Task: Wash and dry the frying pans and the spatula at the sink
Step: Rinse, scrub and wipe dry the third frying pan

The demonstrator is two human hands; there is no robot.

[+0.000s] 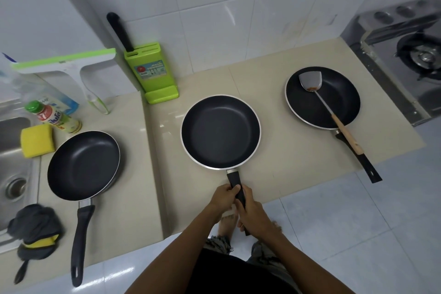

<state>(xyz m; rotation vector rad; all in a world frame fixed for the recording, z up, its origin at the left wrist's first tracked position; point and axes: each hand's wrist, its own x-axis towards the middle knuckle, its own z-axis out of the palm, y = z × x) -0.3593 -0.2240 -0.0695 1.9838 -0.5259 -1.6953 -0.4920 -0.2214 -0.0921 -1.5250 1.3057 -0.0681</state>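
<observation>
Both my hands are on the handle of the middle frying pan (220, 132): my left hand (225, 196) has its grip clenched around the black handle nearer the pan, thumb on top, and my right hand (253, 213) grasps the same handle further back, toward its end. The pan sits level over the beige surface (274, 150), its dark inside bare; I cannot tell whether its base touches the surface or is just above it. To my left a second frying pan (83, 164) rests on the surface beside the sink (12, 162), handle pointing toward me. To my right a third frying pan (322, 97) lies near the stove (420, 55), with the spatula (330, 107) lying across it, metal blade inside the pan with a brownish smear, wooden handle out over the rim. A yellow sponge (36, 140) and a green-capped bottle (53, 117) lie by the sink, and a dark cloth (34, 229) sits at the near edge.
</observation>
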